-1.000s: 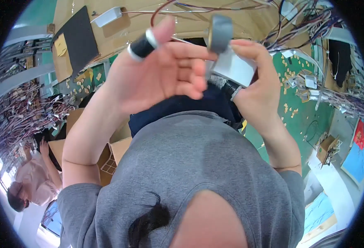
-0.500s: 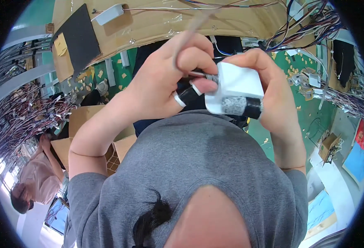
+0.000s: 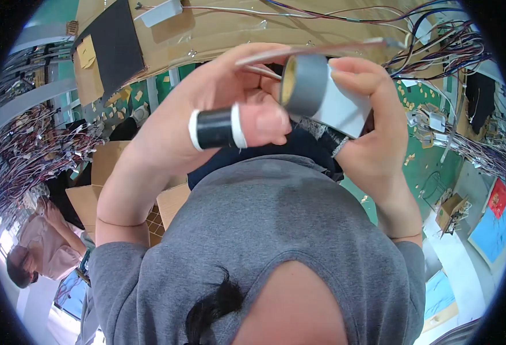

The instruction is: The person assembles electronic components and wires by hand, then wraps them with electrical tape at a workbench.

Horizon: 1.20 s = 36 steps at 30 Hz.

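Note:
My right hand [image 3: 374, 109] is closed around a white squarish piece [image 3: 348, 109] with a grey tape roll [image 3: 311, 85] against its left side. The roll's tan core faces my left hand. A dark wrapping with a speckled pattern [image 3: 330, 140] shows at the right thumb. My left hand [image 3: 230, 98] is curled at the roll's left, its thumb wrapped in a black band with white edges. Thin pale wires [image 3: 261, 71] run through its fingers, which are partly hidden behind the thumb. One wire stretch [image 3: 322, 50], blurred by motion, passes above the roll.
Ahead lies a cardboard-covered table [image 3: 224, 31] with a white connector housing [image 3: 162, 12], a black sheet [image 3: 115, 46] and a wire bundle [image 3: 443, 46]. Hanging wires [image 3: 17, 167] crowd the left, near another person [image 3: 46, 241]. An open carton [image 3: 112, 164] stands at my left.
The white piece has turned, bringing the grey tape roll into view. My left hand has moved off it slightly leftward, its thumb now turned up. The loose wire has swung right.

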Motion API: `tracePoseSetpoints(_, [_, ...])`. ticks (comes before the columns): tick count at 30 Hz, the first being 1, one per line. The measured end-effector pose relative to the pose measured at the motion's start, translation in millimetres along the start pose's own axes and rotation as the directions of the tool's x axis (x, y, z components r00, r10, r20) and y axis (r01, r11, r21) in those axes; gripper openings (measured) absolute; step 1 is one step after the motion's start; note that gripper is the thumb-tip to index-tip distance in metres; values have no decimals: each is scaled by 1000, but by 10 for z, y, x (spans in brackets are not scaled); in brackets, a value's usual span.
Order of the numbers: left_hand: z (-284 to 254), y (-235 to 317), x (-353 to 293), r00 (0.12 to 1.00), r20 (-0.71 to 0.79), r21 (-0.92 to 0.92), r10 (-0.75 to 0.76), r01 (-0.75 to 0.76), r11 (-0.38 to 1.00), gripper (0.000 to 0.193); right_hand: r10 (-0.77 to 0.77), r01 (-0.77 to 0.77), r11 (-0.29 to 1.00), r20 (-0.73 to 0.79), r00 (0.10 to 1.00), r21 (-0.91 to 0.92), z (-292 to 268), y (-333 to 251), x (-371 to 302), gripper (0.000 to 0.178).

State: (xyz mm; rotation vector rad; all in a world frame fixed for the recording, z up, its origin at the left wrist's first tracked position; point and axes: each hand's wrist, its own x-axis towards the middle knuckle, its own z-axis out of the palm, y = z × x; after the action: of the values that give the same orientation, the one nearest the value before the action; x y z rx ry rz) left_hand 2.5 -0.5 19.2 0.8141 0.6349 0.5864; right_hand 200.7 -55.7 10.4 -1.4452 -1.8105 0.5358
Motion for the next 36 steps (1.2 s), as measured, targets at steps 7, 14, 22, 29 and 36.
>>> tracePoseSetpoints(7, [-200, -194, 236, 932, -1, 586, 363, -294, 755, 49, 413, -592, 622, 427, 804, 513, -7, -110, 9, 45])
tracePoseSetpoints(14, [-324, 22, 246, 891, 372, 749, 259, -453, 484, 59, 440, -657, 574, 493, 750, 488, -82, -94, 46, 43])
tracePoseSetpoints(22, [-318, 90, -12, 962, 79, 240, -263, 238, 941, 65, 272, -326, 764, 180, 945, 557, 54, -87, -70, 45])
tracePoseSetpoints(29, [-253, 33, 4, 995, -73, 393, -67, 90, 915, 25, 319, -429, 807, 312, 895, 405, 26, -60, 4, 47])
tracePoseSetpoints(36, [-238, -211, 137, 857, -158, 539, 491, -342, 770, 24, 424, -644, 544, 485, 765, 539, -9, -130, 85, 43])
